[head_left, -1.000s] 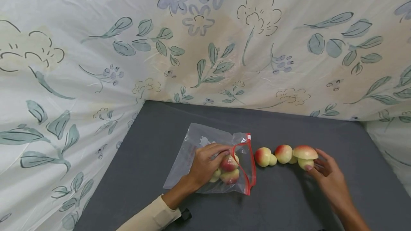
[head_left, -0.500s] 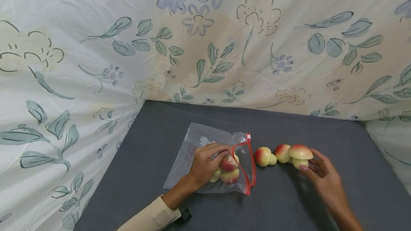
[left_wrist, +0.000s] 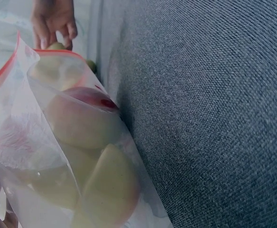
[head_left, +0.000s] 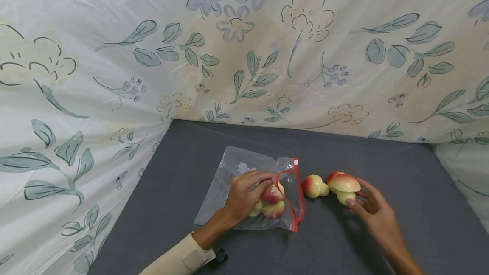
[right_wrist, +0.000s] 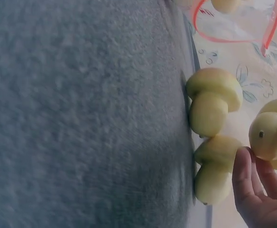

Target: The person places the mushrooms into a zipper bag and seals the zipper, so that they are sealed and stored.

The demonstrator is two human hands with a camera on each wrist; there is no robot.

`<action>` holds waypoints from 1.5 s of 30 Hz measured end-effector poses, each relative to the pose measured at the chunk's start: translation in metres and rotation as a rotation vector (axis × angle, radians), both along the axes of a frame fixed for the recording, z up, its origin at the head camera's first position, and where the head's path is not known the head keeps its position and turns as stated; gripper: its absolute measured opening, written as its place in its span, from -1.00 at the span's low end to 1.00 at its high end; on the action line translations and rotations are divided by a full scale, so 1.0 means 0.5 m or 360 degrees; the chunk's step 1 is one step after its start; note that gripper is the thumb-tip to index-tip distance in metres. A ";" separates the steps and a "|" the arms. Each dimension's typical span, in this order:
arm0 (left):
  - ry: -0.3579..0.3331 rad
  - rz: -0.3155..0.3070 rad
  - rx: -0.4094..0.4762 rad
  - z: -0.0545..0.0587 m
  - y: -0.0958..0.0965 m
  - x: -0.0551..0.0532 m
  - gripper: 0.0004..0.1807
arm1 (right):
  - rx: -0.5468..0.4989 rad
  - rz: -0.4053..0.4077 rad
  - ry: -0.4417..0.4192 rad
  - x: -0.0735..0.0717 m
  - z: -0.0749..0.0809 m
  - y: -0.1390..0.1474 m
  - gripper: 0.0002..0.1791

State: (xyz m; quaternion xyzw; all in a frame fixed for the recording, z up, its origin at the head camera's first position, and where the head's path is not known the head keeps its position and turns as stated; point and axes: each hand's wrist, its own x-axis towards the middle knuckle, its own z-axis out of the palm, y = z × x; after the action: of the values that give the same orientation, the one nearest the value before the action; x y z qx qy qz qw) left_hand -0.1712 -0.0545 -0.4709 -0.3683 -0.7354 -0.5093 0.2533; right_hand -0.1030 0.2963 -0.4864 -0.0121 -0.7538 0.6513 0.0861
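Note:
My left hand pinches the upper rim of a clear zip bag with a red zip edge, and its mouth gapes to the right. Inside the bag lie several red-and-yellow mushrooms, seen through the plastic in the left wrist view too. My right hand holds another mushroom by its pale stem, cap up, above the table. Two more mushrooms rest between bag and hand: one beside the bag's mouth, the other partly hidden behind the held one. The right wrist view shows both resting mushrooms.
A dark grey cloth covers the table. Flowered fabric hangs along the back and left sides. A small black object sits by the left sleeve.
My right hand has carried its mushroom leftward, towards the bag, and it now covers more of the mushroom behind it. The left hand and the bag have stayed put.

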 end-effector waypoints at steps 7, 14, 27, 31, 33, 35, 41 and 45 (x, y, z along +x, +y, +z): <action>0.0009 -0.0015 0.0008 0.000 0.000 -0.001 -0.77 | 0.0107 0.0118 0.0108 0.008 -0.003 -0.020 -0.21; -0.0001 -0.0009 0.0000 0.001 -0.002 0.001 -0.78 | 0.0197 0.0211 0.0188 0.006 -0.009 -0.043 -0.23; 0.0025 -0.0014 0.0007 0.004 -0.002 0.001 -0.78 | 0.0215 0.0278 0.0173 0.003 -0.002 -0.079 -0.25; 0.0019 -0.0011 0.0002 0.004 -0.002 0.001 -0.78 | 0.0253 0.0328 0.0181 0.002 0.003 -0.091 -0.24; 0.0016 -0.0009 0.0000 0.004 -0.001 0.001 -0.77 | 0.0268 0.0345 0.0183 0.003 0.005 -0.096 -0.24; 0.0016 -0.0006 0.0000 0.004 -0.001 0.001 -0.77 | 0.0269 0.0365 0.0201 0.003 0.006 -0.101 -0.25; 0.0016 -0.0003 0.0000 0.002 -0.001 0.000 -0.77 | 0.0286 0.0393 0.0218 0.002 0.004 -0.118 -0.23; 0.0015 0.0002 -0.0001 0.001 0.000 0.000 -0.78 | 0.0318 0.0403 0.0220 0.002 0.004 -0.128 -0.24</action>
State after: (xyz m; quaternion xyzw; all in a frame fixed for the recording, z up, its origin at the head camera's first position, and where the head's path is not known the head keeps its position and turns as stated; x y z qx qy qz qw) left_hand -0.1713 -0.0547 -0.4703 -0.3704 -0.7345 -0.5072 0.2569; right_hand -0.1018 0.2325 -0.4846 0.1366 -0.8026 0.5780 0.0559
